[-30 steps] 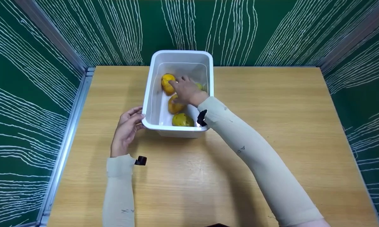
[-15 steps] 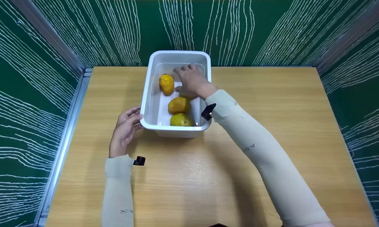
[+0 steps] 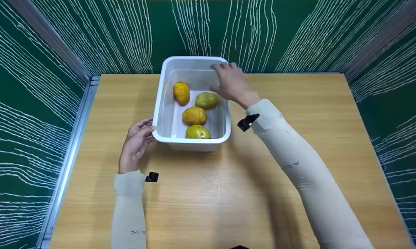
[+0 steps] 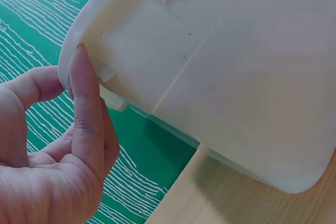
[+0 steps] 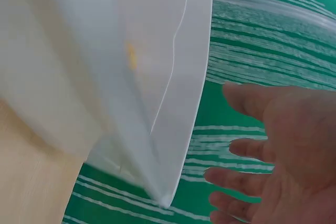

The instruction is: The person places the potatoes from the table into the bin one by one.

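A white plastic bin (image 3: 190,140) stands on the wooden table. Inside lie a yellow mango (image 3: 181,93) at the back left, a green mango (image 3: 207,100) right of it, an orange-yellow mango (image 3: 194,116) and a yellow-green mango (image 3: 197,131) near the front wall. My left hand (image 3: 136,145) pinches the bin's front-left rim; in the left wrist view, thumb and fingers grip that edge. Over the back-right rim my right hand (image 3: 233,83) hovers with spread fingers and holds nothing. The right wrist view shows this hand (image 5: 294,145) apart from the bin wall (image 5: 189,51).
Green panels (image 3: 298,34) with white wavy lines enclose the table (image 3: 298,110) at the back and both sides. A metal rail (image 3: 73,145) runs along the left edge. Small black devices (image 3: 153,177) sit on both wrists.
My right hand has risen from among the mangoes and moved right to above the bin's rim. The green mango now shows uncovered. My left hand keeps its grip on the rim.
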{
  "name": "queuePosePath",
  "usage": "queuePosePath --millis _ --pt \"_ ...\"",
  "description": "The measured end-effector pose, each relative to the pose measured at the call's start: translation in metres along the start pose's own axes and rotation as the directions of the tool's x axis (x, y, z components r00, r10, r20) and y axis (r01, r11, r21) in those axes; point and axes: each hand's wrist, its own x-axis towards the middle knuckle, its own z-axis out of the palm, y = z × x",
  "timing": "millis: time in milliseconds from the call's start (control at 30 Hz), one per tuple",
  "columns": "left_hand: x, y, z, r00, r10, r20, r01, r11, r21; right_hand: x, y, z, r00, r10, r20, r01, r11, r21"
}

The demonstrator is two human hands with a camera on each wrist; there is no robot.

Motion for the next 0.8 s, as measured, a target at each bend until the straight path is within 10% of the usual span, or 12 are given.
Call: queuePosePath --millis 400,800 --pt "-0.002 0.001 -0.002 1.0 -0.003 0.01 0.003 1.0 -0.016 -0.024 0.064 0.009 0.981 0.106 -0.163 -0.081 0.985 0.153" --pt "-0.002 0.0 0.001 1.0 0.006 0.001 -0.006 1.0 -0.007 -0.051 0.116 0.033 0.959 0.245 -0.142 -0.211 0.953 0.216"
